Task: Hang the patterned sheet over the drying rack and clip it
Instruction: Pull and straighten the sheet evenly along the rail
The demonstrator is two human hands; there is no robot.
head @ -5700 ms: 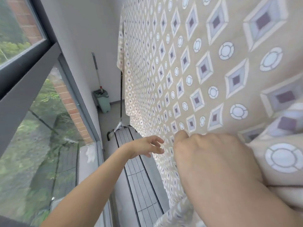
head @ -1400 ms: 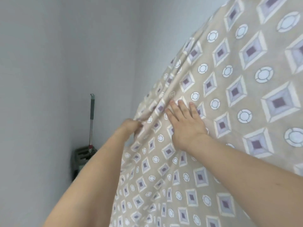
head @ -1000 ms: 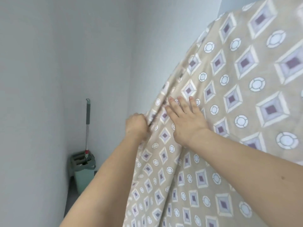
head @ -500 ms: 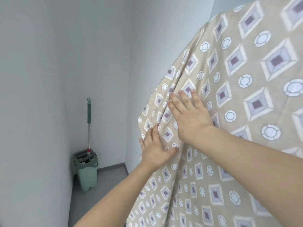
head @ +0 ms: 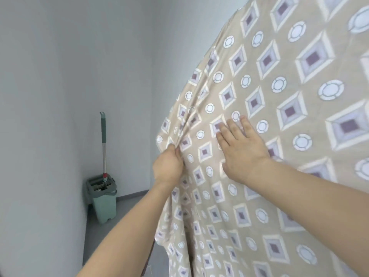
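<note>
The patterned sheet [head: 279, 136], beige with purple diamonds and white circles, hangs draped from above and fills the right half of the head view. My left hand [head: 168, 166] pinches a gathered fold at the sheet's left edge. My right hand [head: 239, 150] lies flat on the cloth just to the right, fingers straight and spread. The drying rack is hidden under the sheet; only a thin dark bar [head: 148, 258] shows below the edge. No clip is in view.
A green mop bucket [head: 102, 198] with a mop handle [head: 103, 142] stands in the far corner on the grey floor [head: 127, 212]. Plain grey walls close in on the left and behind.
Half a second ago my left hand lay flat on the cloth; now it has closed on a fold at the left edge. My right hand has slid slightly down and right.
</note>
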